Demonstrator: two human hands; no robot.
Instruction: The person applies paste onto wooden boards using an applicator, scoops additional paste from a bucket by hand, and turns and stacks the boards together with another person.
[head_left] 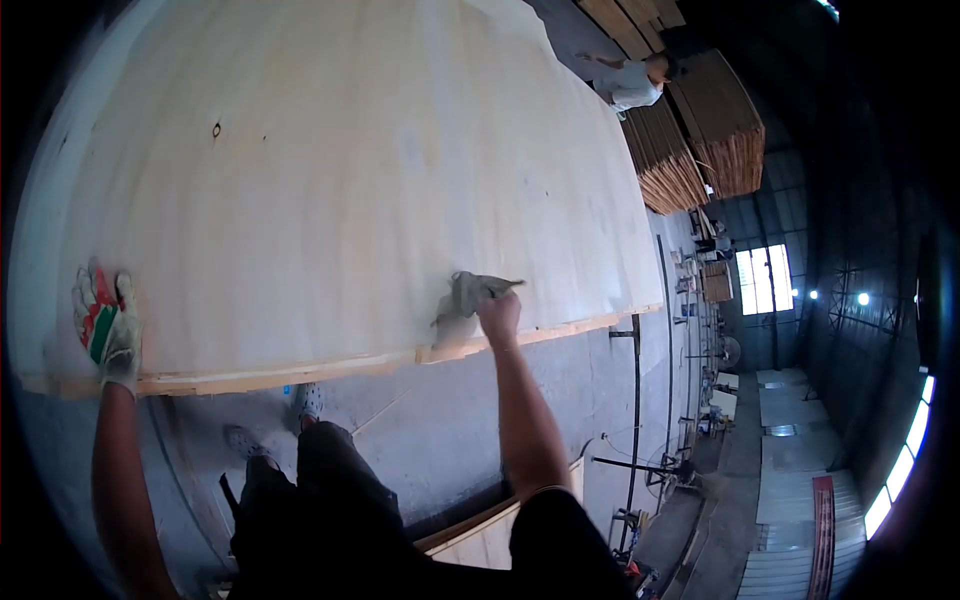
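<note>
A large pale wood veneer sheet (300,200) with a dark knot fills the left and middle of the view. My left hand (108,325), in a white glove with red and green patches, lies flat with fingers spread on the sheet near its front-left edge. Near the front edge, right of the middle, my right hand (498,308) is closed round a grey cloth-like piece (475,292) that touches the sheet. Whether this piece is a cloth or a glove, I cannot tell. Its shadow falls beside it on the wood.
Another person (632,85) stands at the sheet's far right side, by tall stacks of brown boards (715,120). Below the front edge are my legs and shoes on the grey floor (440,430). A fan (675,475) stands at the lower right.
</note>
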